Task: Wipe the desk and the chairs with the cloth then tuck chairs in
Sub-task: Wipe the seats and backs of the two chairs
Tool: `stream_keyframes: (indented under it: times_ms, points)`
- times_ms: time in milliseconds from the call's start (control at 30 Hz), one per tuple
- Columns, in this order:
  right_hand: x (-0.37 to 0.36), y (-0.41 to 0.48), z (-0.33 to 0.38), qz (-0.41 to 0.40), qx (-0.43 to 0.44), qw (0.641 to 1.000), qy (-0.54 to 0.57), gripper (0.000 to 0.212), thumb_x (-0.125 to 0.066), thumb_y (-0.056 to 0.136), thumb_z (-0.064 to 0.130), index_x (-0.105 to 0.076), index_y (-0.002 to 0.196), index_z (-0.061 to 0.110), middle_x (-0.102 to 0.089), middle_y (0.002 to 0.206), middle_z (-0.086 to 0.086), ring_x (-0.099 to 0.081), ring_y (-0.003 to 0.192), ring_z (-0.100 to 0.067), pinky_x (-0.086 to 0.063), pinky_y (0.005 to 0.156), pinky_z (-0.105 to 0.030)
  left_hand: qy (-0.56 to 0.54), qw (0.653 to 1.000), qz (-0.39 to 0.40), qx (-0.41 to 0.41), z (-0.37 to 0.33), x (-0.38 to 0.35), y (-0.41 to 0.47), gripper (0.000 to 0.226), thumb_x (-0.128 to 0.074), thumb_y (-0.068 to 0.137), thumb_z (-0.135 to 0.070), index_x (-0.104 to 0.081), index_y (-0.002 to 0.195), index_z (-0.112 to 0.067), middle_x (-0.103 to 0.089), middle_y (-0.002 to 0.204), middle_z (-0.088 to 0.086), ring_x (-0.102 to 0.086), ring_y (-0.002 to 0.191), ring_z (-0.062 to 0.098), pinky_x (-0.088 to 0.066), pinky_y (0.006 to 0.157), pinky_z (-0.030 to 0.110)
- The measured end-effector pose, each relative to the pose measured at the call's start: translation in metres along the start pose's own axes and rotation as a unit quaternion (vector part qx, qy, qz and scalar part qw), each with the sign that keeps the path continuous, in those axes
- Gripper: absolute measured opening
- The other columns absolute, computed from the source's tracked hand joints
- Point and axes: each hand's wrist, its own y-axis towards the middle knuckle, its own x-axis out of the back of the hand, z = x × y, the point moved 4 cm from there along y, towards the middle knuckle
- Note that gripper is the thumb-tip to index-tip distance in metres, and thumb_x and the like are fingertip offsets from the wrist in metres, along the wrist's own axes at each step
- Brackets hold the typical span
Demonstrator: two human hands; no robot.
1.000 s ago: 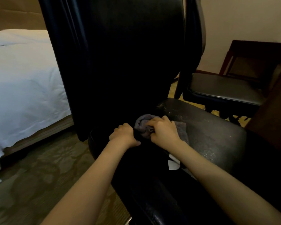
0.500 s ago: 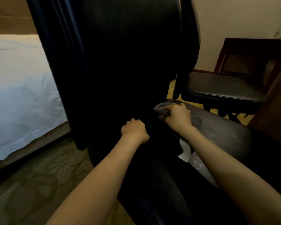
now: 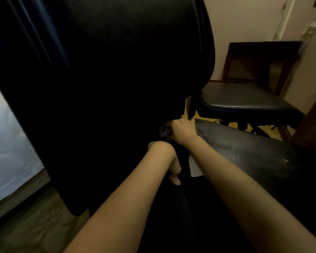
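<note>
At the back corner of the seat, where it meets the tall black backrest, my right hand grips the bunched grey cloth and presses it into the seam, where I'd expect dust to gather. The cloth shows on both sides of my knuckles, touching the seat. My left hand is bent down at the wrist against the seat's near side, probably to steady it while I rub. The dark hides whether its fingers hold anything. The two hands sit near each other but apart. A second chair stands beyond, not yet tucked in, I judge.
</note>
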Motion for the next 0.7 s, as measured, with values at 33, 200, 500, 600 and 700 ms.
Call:
stream_keyframes:
  times_ms: [33,200,500,600,700]
  points:
    - [-0.002,0.004,-0.006,-0.001,-0.006,1.000,-0.001,0.035,-0.061,0.088,0.031,-0.059,0.119,0.016,-0.057,0.119,-0.011,-0.040,0.122,-0.030,-0.033,0.097,-0.048,0.003,1.000,0.004,-0.006,0.000,0.001,0.001,0.091,-0.067,0.074,-0.058,-0.031,0.144,-0.012,-0.040,0.143,0.008,-0.042,0.129,0.025,-0.037,0.106,0.034]
    - [-0.011,0.020,-0.062,0.024,-0.094,0.995,-0.029,0.032,-0.057,0.091,0.025,-0.057,0.123,0.018,-0.055,0.126,-0.011,-0.036,0.124,-0.033,-0.030,0.100,-0.050,-0.082,0.996,-0.020,-0.017,-0.001,0.002,0.000,0.090,-0.061,0.074,-0.066,-0.032,0.143,-0.016,-0.041,0.144,0.008,-0.044,0.128,0.028,-0.038,0.105,0.036]
    - [0.021,0.017,-0.154,-0.064,-0.177,0.971,0.145,0.030,-0.060,0.089,0.015,-0.064,0.117,0.021,-0.063,0.115,-0.017,-0.049,0.115,-0.038,-0.040,0.089,-0.044,-0.052,0.990,-0.112,0.068,-0.012,0.009,0.008,0.082,-0.046,0.079,-0.073,-0.040,0.139,-0.017,-0.045,0.139,0.010,-0.047,0.125,0.030,-0.042,0.098,0.037]
    - [0.021,0.011,-0.114,0.028,0.080,0.984,0.155,0.033,-0.057,0.090,0.014,-0.063,0.113,0.037,-0.066,0.112,-0.008,-0.057,0.103,-0.033,-0.042,0.075,-0.033,-0.031,0.979,-0.157,0.129,-0.027,0.018,0.020,0.085,-0.026,0.087,-0.072,-0.046,0.134,-0.005,-0.058,0.125,0.018,-0.060,0.110,0.034,-0.048,0.088,0.036]
    - [0.003,0.011,-0.088,0.035,0.156,0.987,0.020,0.038,-0.050,0.094,0.017,-0.056,0.126,0.035,-0.051,0.135,0.003,-0.040,0.113,-0.032,-0.034,0.090,-0.045,0.013,0.971,-0.210,0.113,-0.048,0.028,0.028,0.063,-0.035,0.095,-0.054,-0.041,0.136,-0.006,-0.053,0.130,0.017,-0.054,0.117,0.033,-0.046,0.091,0.040]
